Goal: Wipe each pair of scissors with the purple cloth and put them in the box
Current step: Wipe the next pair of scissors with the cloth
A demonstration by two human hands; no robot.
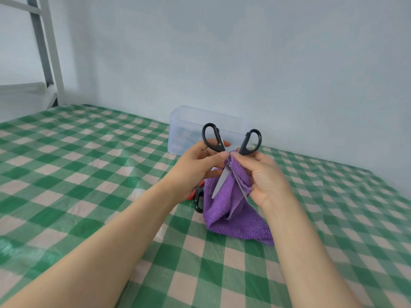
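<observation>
We grip black-handled scissors [219, 182] blades-down in left hand [199, 166], right hand [265, 177] pinches purple cloth [235, 215] on one blade, box [180, 134] just beyond.

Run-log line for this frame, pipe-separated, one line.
phase: wiping | left hand grips black scissors, blades open | right hand pinches purple cloth round one blade | red-handled scissors on table | box behind hands

A pair of black-handled scissors [219, 183] is held spread open, handles up, over a green checked tablecloth [89, 174]. One handle is gripped by the left hand [200, 165], and a purple cloth [235, 214] is pinched around one blade by the right hand [264, 176]. A clear box [184, 127] is seen behind. A second pair of scissors [198, 200] is partly hidden by the cloth.
</observation>
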